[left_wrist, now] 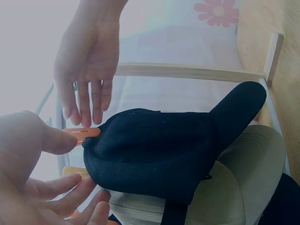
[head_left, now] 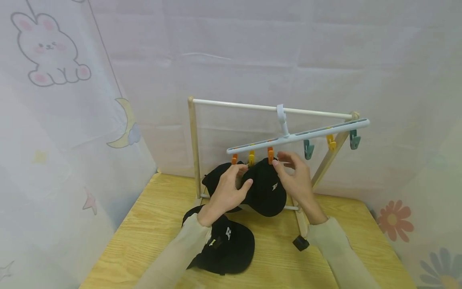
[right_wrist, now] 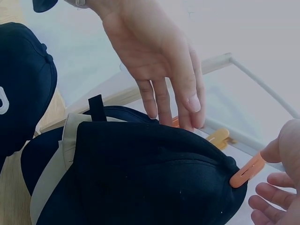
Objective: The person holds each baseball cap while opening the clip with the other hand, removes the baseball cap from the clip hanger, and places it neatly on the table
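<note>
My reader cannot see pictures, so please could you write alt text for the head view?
A person's left hand and right hand are on either side of a black cap that hangs by an orange clip from a pale hanger on a rack. Another dark cap hangs beside it, and one more cap lies on the wooden table.

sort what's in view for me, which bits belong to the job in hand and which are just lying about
Job in hand, judging by where the hands work:
- front cap
- orange clip
- hanger
- rack
- lower cap, probably

Just surroundings:
- table
- printed backdrop
</note>
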Tool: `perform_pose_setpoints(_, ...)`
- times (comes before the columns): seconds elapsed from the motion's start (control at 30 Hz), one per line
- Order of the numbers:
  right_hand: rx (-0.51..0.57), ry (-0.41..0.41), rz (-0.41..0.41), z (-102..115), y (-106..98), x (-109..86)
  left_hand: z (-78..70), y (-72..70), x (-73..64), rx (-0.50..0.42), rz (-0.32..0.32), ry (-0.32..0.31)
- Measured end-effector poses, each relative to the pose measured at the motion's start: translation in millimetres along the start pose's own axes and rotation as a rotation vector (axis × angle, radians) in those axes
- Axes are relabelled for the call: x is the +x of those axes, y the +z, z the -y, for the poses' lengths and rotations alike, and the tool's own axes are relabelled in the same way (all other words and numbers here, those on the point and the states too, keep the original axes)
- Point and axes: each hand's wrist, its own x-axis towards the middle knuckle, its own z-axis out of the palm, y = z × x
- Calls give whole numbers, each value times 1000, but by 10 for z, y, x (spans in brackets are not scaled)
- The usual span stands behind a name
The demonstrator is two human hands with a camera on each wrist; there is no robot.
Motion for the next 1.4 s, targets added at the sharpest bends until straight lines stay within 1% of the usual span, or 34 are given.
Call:
perform_pose_setpoints(0.3,-1,-13,35,-68,28,149,-1,40,79,12,33,-28)
perform_pose_setpoints(0.6,36,6,120,-92,40,284,-8,85,149,-7,57,-57)
perform_pose_setpoints(0.83,56,31,183,-61,35,313,-14,117,192,-8,69,-64)
perform_pose_setpoints(1.03,57,46,186,-30,37,341,-32,156,241,0,75,-67)
perform_pose_setpoints(1.23,75,63,194,-34,31,345,-82,196,270,43,108,-121)
perform_pose_setpoints(1.4,79,78,201,-40,25,348,-92,232,308,51,105,-133)
